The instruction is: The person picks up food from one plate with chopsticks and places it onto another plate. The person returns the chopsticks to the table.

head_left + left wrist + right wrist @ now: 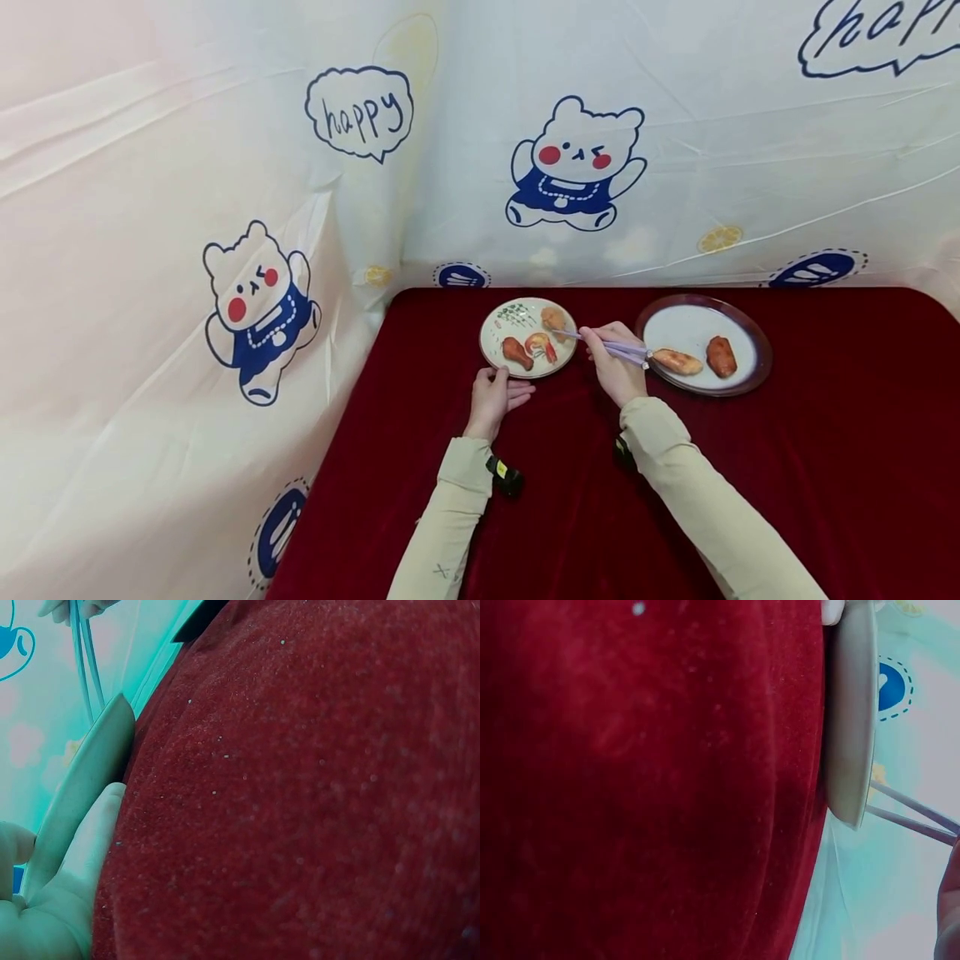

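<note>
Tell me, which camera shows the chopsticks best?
The head view: it shows the chopsticks from their tips at the fried piece on the small plate, through the right hand, to their back ends. Both wrist views show only the lengths between that hand and the plate's rim, which hides the tips.

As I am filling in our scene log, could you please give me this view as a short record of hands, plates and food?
Left hand: holds the small plate by its near edge
Right hand: holds chopsticks, tips at the nugget; grip on it unclear
Small plate: nugget, drumstick, shrimp
Large plate: pale piece, brown piece
Surface: red cloth
</note>
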The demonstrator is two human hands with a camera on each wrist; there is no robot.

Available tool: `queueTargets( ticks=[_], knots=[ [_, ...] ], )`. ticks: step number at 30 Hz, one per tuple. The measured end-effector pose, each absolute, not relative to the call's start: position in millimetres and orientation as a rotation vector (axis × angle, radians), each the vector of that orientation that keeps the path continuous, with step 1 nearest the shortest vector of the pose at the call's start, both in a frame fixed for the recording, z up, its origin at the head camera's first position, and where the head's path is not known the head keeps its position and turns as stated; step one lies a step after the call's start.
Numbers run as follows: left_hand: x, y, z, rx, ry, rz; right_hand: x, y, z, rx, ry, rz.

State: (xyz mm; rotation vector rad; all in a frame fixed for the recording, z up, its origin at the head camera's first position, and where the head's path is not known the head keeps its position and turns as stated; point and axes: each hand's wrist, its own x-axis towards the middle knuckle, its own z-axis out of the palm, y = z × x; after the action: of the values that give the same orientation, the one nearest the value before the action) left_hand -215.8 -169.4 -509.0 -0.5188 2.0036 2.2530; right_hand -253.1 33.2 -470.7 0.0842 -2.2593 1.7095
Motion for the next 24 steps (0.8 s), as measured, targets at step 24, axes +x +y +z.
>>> queueTargets(
  ticks=[24],
  knots=[
    [-217, -172, -504, -0.491, 1.963, 2.241, -230, 90, -448, -0.054, -2.051, 1.699]
  ],
)
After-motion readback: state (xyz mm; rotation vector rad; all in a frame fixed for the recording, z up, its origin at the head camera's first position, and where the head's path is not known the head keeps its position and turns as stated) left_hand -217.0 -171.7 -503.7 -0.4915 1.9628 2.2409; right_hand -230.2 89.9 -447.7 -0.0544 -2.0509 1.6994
